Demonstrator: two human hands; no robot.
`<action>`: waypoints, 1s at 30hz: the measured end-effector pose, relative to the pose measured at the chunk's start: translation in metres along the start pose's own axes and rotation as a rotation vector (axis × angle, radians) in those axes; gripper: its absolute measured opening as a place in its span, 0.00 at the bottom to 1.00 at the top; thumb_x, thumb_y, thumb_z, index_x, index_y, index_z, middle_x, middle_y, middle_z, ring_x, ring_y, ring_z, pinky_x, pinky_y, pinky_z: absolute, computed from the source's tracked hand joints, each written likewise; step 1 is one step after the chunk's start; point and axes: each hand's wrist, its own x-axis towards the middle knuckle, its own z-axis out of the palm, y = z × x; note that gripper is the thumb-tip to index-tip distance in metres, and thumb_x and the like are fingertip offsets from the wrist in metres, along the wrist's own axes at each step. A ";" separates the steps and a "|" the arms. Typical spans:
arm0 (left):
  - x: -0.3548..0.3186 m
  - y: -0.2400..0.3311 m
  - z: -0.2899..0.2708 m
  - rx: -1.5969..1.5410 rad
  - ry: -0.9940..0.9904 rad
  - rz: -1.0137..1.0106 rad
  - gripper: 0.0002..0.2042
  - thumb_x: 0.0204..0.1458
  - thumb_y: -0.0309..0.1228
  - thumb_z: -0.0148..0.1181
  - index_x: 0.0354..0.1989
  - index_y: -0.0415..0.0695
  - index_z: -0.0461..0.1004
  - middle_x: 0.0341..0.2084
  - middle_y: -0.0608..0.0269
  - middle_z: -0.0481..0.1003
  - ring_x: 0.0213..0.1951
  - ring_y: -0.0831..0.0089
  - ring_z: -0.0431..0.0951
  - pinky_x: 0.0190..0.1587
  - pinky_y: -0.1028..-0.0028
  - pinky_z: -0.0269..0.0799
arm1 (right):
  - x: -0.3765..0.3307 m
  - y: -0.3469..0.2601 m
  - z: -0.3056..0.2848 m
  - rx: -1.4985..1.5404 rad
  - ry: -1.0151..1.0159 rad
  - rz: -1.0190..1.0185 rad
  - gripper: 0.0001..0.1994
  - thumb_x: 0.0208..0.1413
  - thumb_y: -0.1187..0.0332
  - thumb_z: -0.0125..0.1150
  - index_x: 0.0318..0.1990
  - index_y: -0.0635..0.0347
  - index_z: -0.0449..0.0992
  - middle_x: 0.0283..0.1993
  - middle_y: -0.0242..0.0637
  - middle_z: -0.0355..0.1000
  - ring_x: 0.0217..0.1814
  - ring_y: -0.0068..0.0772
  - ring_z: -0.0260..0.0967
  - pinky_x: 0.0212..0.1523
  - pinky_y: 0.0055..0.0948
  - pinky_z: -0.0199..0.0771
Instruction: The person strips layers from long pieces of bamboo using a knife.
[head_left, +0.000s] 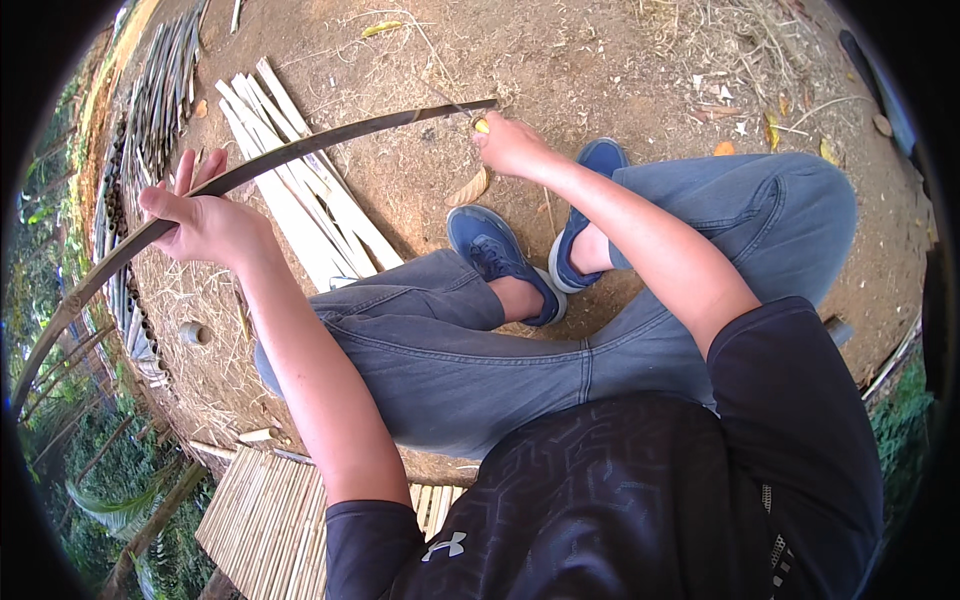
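A long dark bamboo strip point(330, 138) curves from the left rim across to the upper middle. My left hand point(215, 225) is closed on it, thumb over the near face and fingers behind. My right hand point(515, 145) makes a fist around the yellow handle of a knife point(481, 126), mostly hidden by the fingers. The knife's thin blade points up and left and crosses the strip close to its right end; whether it touches the strip, I cannot tell.
Pale split bamboo slats point(300, 190) lie on the dirt ground point(420, 200) beyond my left knee. Darker thin poles point(165, 85) are piled at the far left. A short tube piece point(194, 332) sits near my left forearm. Behind it is a slatted bamboo platform point(265, 515). My blue shoes point(490, 255) rest between the legs.
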 end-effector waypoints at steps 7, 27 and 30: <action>-0.004 0.002 -0.003 -0.112 0.098 -0.117 0.10 0.64 0.32 0.51 0.40 0.44 0.56 0.16 0.62 0.61 0.16 0.72 0.64 0.23 0.65 0.74 | -0.007 -0.011 0.001 0.041 -0.037 0.050 0.19 0.65 0.64 0.48 0.55 0.72 0.66 0.47 0.61 0.74 0.49 0.57 0.75 0.51 0.50 0.73; 0.000 0.005 0.004 -0.143 0.070 -0.161 0.07 0.58 0.22 0.47 0.38 0.45 0.55 0.15 0.64 0.57 0.16 0.72 0.56 0.22 0.65 0.65 | 0.042 0.011 -0.013 -0.180 -0.176 0.111 0.18 0.57 0.74 0.53 0.55 0.70 0.71 0.50 0.57 0.75 0.52 0.47 0.76 0.48 0.40 0.78; -0.005 0.005 0.000 -0.149 0.100 -0.194 0.08 0.57 0.22 0.48 0.39 0.44 0.56 0.15 0.65 0.57 0.16 0.73 0.57 0.23 0.65 0.66 | 0.048 0.029 -0.012 -0.245 -0.151 0.122 0.18 0.57 0.73 0.54 0.54 0.70 0.72 0.50 0.58 0.74 0.52 0.46 0.76 0.49 0.41 0.78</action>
